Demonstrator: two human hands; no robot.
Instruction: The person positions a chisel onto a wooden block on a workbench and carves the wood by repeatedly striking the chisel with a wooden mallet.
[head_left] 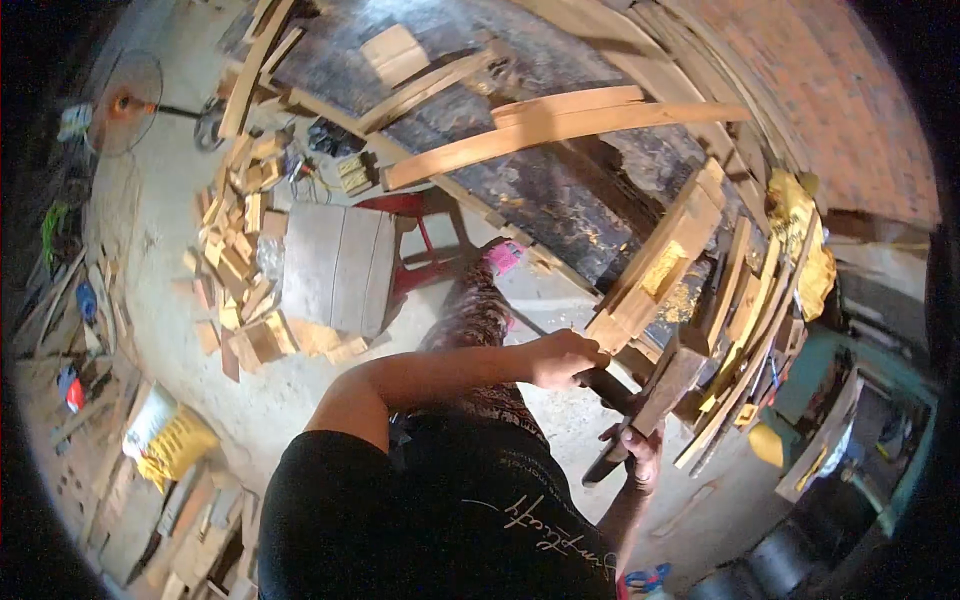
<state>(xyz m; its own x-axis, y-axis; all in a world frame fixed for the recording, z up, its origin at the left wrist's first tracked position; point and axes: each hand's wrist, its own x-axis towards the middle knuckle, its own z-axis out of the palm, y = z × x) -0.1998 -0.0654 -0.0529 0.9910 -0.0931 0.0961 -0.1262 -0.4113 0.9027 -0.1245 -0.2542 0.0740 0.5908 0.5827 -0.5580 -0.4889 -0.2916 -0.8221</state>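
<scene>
A dark wooden tool (665,385), which looks like a hand plane with a crosswise handle, is held between my two hands, in front of my right side. My left hand (565,360) is closed around the end of its dark handle. My right hand (640,452) grips the lower part of the tool, with some of its fingers hidden behind it. Just beyond lies a thick wooden block (655,260) with pale curled shavings on it, at the edge of the dark worktable (480,165).
A long curved wooden piece (560,135) lies across the table. Long strips (745,300) crowd its right end. Left of my legs are a grey-topped stool (340,265), a red stool (425,235) and heaped offcuts (240,250). A fan (125,103) stands farther left.
</scene>
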